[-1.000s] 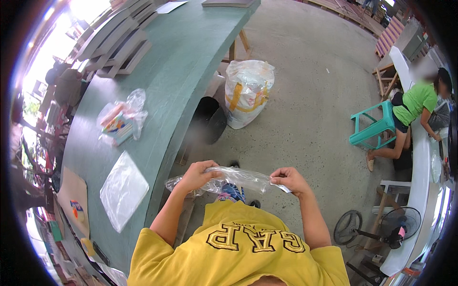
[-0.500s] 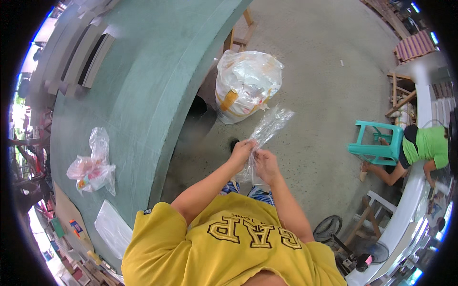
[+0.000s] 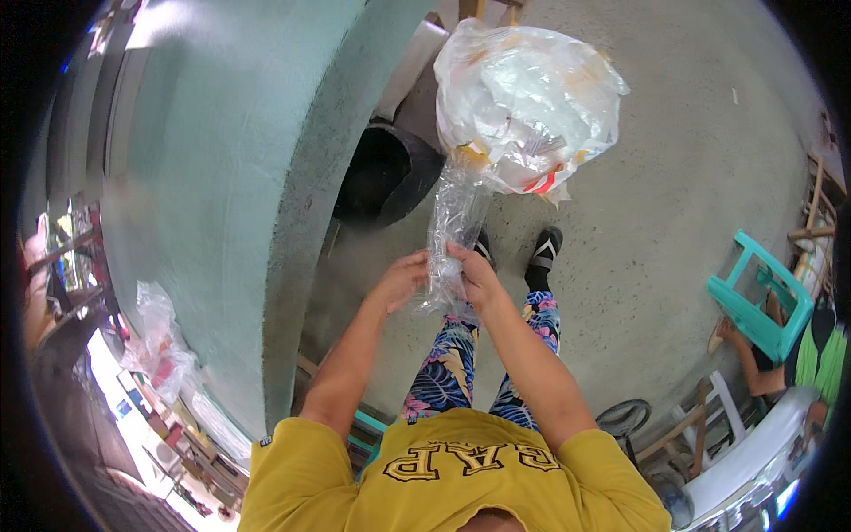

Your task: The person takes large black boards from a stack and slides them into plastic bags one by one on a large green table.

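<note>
A long, crumpled clear plastic bag hangs between my two hands, in front of my legs. My left hand pinches its left edge. On the opposite edge, my right hand has its fingers closed round the film. The far end of the plastic reaches to a large white sack stuffed with plastic scraps, and overlaps its near side in this view. Loose film gathers below my fingers.
A green-topped table with a thick edge stands at my left, carrying a crumpled plastic bag. Beside it is a black tub. A teal stool stands at the right, near a person in green.
My view has shifted so the sack looks nearer and my legs and shoes show. The plastic, which slanted to the right, now stretches straight ahead toward the sack. My hands are farther apart.
</note>
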The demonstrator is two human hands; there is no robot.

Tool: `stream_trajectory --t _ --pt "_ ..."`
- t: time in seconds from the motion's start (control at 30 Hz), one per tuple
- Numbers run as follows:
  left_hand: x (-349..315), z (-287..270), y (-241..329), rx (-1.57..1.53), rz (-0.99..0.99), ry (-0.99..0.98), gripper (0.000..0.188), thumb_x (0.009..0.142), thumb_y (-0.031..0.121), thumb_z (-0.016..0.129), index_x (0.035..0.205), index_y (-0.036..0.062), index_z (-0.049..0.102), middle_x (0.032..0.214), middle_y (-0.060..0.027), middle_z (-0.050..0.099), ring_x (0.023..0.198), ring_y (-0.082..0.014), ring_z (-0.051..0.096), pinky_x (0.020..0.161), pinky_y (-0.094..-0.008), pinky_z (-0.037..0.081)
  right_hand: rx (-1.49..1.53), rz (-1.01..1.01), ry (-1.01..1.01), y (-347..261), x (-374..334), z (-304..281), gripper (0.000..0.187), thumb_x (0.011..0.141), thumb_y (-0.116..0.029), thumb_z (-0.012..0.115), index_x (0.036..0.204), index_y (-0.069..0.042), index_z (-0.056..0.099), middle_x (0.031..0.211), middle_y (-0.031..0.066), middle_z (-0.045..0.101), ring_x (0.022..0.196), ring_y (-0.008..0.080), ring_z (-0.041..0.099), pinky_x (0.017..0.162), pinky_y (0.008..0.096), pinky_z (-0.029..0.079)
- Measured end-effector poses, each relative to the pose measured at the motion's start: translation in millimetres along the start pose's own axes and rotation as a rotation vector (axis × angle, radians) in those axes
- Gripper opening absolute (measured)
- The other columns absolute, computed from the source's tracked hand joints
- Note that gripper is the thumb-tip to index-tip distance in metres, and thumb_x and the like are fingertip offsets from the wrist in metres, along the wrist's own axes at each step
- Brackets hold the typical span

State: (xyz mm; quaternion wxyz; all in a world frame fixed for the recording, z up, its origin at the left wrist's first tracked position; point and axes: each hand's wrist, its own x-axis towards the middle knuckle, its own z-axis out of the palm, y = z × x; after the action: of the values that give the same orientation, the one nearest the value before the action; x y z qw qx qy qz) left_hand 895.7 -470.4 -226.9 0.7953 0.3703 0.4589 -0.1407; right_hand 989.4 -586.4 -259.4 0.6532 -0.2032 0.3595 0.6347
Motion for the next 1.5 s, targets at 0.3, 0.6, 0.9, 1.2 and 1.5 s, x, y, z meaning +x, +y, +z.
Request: stream_trajectory --t 0.3,0.6,0.9,1.2,1.5 --pt "0 -67 23 0.255 0.129 0.228 0.018 0.079 0.012 0.058 0.092 0.0008 0.056 0.082 -0.0063 0.057 0.068 -0.0154 0.056 0.062 -0.0277 0.048 -0.315 -0.001 0.152 -18 -25 21 0.028 0.091 -0.025 0.040 0.112 -0.007 0.043 0.107 0.0075 0.053 0.098 0.0258 0.051 0.090 0.0481 0.035" --pt "-15 -91 42 0.315 0.436 0.719 0.036 0.082 0.028 0.052 0.107 0.0024 0.052 0.101 -0.0131 0.056 0.092 -0.0248 0.053 0.083 -0.0338 0.041 -1.080 -0.254 0.351 -15 -85 -6 0.053 0.076 0.004 0.038 0.128 -0.004 0.032 0.093 0.0141 0.059 0.066 0.0157 0.055 0.059 0.0265 0.048" --pt "-271 30 -68 0.463 0.548 0.344 0.056 0.077 0.035 0.055 0.125 0.0112 0.039 0.113 -0.0203 0.051 0.095 -0.0322 0.053 0.085 -0.0389 0.040 -1.633 0.180 -0.385 173 -141 83 0.013 0.075 0.001 0.046 0.082 0.000 0.057 0.075 0.0044 0.058 0.067 0.0177 0.055 0.061 0.0284 0.045" --pt "-480 -76 -305 -0.239 0.944 1.253 0.068 0.072 0.014 0.061 0.130 0.0110 0.027 0.107 -0.0136 0.052 0.088 -0.0240 0.056 0.078 -0.0347 0.046 -1.843 0.490 -0.428 512 -149 98 0.013 0.071 -0.004 0.048 0.079 -0.001 0.058 0.068 0.0029 0.055 0.058 0.0128 0.051 0.052 0.0261 0.041" --pt "-633 -185 -484 -1.416 1.212 1.674 0.036 0.073 0.000 0.045 0.109 0.0004 0.044 0.088 -0.0086 0.056 0.076 -0.0146 0.055 0.067 -0.0276 0.046 -1.928 0.343 -1.753 781 -200 24 0.049 0.062 -0.016 0.075 0.100 0.000 0.047 0.101 0.0144 0.047 0.095 0.0248 0.048 0.073 0.0302 0.045"
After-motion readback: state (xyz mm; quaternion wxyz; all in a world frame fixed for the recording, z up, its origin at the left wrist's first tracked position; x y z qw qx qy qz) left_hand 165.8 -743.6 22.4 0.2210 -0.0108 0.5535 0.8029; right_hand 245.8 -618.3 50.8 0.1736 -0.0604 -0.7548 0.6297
